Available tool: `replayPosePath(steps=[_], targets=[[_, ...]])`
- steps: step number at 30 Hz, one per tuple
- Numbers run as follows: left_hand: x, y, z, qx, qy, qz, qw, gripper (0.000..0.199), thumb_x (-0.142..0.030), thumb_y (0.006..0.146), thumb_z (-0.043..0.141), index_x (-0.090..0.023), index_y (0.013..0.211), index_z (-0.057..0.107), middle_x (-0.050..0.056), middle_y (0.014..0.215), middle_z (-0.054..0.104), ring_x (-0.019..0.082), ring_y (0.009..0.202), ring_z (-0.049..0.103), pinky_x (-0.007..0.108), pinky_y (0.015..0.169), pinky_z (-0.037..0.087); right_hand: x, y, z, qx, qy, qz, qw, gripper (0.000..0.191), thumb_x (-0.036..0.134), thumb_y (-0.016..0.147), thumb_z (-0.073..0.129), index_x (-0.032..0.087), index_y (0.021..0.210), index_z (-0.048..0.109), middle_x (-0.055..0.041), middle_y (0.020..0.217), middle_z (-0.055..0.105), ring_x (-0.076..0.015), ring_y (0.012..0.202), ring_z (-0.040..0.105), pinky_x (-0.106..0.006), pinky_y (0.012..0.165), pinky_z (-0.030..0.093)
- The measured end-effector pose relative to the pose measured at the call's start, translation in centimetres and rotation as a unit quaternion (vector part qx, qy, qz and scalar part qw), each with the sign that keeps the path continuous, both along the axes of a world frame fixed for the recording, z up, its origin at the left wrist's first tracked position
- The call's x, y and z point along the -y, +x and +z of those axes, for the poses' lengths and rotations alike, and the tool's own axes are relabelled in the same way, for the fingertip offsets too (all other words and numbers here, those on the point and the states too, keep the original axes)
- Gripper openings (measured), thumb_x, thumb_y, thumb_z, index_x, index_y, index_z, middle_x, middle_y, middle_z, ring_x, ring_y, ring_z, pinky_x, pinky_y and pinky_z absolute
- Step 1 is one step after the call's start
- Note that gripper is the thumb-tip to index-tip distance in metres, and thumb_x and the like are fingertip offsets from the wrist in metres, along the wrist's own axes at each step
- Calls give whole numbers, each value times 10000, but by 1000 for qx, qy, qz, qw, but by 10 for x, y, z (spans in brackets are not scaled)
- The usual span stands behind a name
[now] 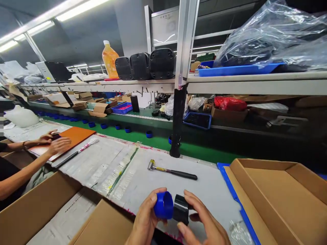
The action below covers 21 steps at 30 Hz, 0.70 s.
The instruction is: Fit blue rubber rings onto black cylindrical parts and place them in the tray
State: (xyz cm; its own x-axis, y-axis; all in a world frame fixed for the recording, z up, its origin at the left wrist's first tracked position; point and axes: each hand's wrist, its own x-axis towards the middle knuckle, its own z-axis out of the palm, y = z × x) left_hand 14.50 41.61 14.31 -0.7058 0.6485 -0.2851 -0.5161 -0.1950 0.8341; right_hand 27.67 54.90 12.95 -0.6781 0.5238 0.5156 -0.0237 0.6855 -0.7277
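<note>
My left hand (146, 217) is closed around a short blue plastic ring (163, 205), its open end turned to the right. Close beside it, my right hand (204, 217) grips a black cylindrical part (181, 208) between thumb and fingers. The two parts are held almost end to end above the front of the bench; whether they touch, I cannot tell. Beyond them a hammer (173, 171) with a black handle and metal head lies on the white bench top (143, 177).
An open cardboard box (281, 197) stands right, with a blue tray edge beneath. Blue rings (149, 134) line the green conveyor (138, 136) behind. A dark post (176, 126) rises at the bench's back edge. At left, a co-worker's hands (57, 143) work over an orange board (79, 136).
</note>
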Motion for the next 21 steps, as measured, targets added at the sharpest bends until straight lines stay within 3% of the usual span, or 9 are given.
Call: replayPosePath(steps=[3,8,10,14,17,21], targets=[[-5,7,2,-48,-47,-8,998,600,-639,901,579,-185,1287,647,84,1001,693,201,790,617,304,640,498,-4,-7,-7,-14,63,41,997,457,262,954,600,253,1408,551,-60,1429,603,-252,1215,662,-265,844,653],[-9,17,4,-125,-165,51,977,612,-725,916,469,-258,1263,659,81,1220,682,229,963,641,296,706,528,-4,-9,-14,-10,131,57,990,490,222,953,585,222,1435,500,-83,1405,612,-241,1219,659,-281,920,635],[-11,19,5,-149,-169,45,973,574,-715,917,473,-248,1177,681,72,1160,697,224,942,639,298,725,531,-3,-8,-16,-16,153,60,986,479,215,963,574,201,1436,497,-100,1404,606,-245,1217,658,-295,945,626],[-15,19,8,-192,-137,-26,971,518,-679,944,439,-220,966,679,40,902,677,199,786,609,297,652,506,4,-9,-22,-43,213,65,974,481,164,981,553,162,1457,485,-129,1423,585,-253,1232,646,-323,996,598],[-17,16,11,-222,-134,-47,965,525,-660,966,388,-213,901,655,36,847,658,202,777,602,302,651,492,8,-11,-27,-70,209,43,974,434,179,1008,509,161,1441,496,-125,1406,600,-243,1225,649,-320,989,596],[-22,9,8,-311,-197,-46,929,495,-627,983,371,-221,881,636,34,837,662,214,808,609,339,767,495,-7,-8,-25,-31,203,43,978,341,310,1029,530,192,1349,535,-91,1358,645,-218,1167,686,-277,936,615]])
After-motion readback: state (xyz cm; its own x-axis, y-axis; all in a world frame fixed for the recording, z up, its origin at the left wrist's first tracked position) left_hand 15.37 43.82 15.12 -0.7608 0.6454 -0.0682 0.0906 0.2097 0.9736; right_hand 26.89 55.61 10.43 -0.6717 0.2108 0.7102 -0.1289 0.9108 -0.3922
